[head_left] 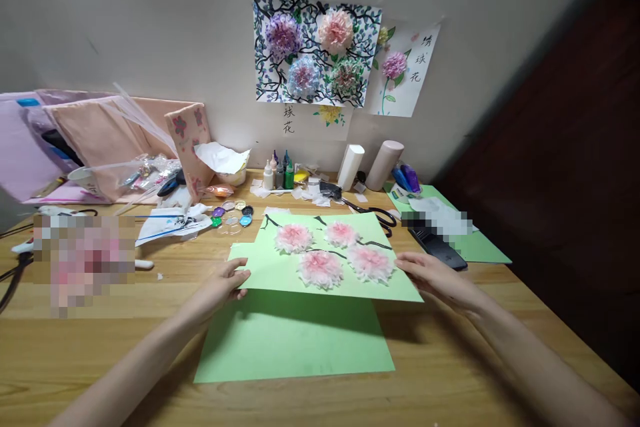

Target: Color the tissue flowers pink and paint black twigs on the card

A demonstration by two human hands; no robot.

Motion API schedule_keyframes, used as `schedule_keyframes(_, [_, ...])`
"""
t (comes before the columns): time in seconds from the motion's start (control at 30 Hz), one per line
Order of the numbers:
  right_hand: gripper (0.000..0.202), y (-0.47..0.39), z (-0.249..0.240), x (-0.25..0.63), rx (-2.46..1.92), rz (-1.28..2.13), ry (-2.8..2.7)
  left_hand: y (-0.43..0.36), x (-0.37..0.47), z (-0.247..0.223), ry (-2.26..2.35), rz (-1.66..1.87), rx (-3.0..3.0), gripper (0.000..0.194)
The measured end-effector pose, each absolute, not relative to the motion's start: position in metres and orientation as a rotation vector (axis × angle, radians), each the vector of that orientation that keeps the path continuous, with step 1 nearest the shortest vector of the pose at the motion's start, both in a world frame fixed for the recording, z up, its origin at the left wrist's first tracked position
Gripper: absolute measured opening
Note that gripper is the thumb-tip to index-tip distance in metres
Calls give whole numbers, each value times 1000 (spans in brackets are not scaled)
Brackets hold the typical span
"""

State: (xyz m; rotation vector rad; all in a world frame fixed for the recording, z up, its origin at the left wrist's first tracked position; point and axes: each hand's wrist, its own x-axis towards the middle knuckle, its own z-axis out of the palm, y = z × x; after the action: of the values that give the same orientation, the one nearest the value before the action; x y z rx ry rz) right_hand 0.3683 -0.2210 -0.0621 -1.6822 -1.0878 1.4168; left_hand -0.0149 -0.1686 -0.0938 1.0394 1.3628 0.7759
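A light green sheet (273, 273) bearing several fluffy pink-and-white paper flowers (320, 269) and short black painted branches is held by its two sides, raised above the table. My left hand (231, 283) grips its left edge, fingers on top and beneath. At its right edge, my right hand (430, 277) pinches the sheet, the thumb partly hidden. Under it lies another plain green sheet (295, 340), partly covered and in shadow.
Behind are a paint palette (231, 219), paint bottles (279, 175), black scissors (383, 217) and two cylinders (385, 165). Pink organizers (125, 147) stand back left. Right, a black object (440, 247) lies on green paper (480, 248). Flower artwork (313, 50) hangs on the wall.
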Motion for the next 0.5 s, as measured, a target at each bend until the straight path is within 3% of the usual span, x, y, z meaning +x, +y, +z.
schedule_keyframes(0.27, [35,-246,-27,368,-1743,1361,-1195,-219,-28,-56,1243,777,972,51])
schedule_keyframes(0.5, [28,-181,-6,208,-1176,1602,-1808,-349,-169,-31,1634,1230,712,41])
